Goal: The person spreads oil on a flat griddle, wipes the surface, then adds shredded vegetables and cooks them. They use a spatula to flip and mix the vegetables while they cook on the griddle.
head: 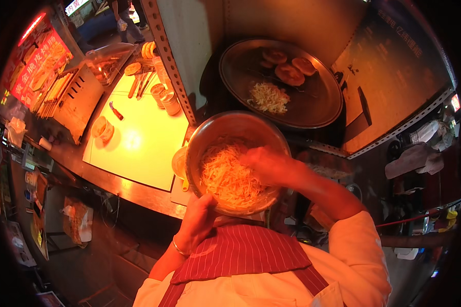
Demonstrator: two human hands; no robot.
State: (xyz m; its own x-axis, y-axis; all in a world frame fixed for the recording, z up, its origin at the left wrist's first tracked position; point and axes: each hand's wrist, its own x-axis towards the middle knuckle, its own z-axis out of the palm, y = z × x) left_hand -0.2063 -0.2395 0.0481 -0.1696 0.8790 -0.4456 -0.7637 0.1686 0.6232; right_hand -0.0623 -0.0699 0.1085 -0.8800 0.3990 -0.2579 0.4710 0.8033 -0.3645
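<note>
A round metal mixing bowl [199,132] full of pale shredded vegetable [230,176], perhaps potato or radish, is tilted in front of my apron. My left hand [199,213] grips its near left rim, thumb on the edge. Inside the bowl, my right hand [263,163] is at the shreds, blurred; its fingertips are hard to make out, so I cannot tell whether they hold any. Beyond the bowl stands a wide, shallow round metal pan [249,109]. In the pan lie a loose heap of shreds [269,98] and several round browned cakes [290,73].
A brightly lit cutting board [138,157] to the left holds a cup [102,129], a small knife [116,111], shaker jars [169,102] and several utensils [138,85]. Upright panels [384,76] surround the pan. Skewers [55,94] stand farther left; a passer-by [126,21] is beyond.
</note>
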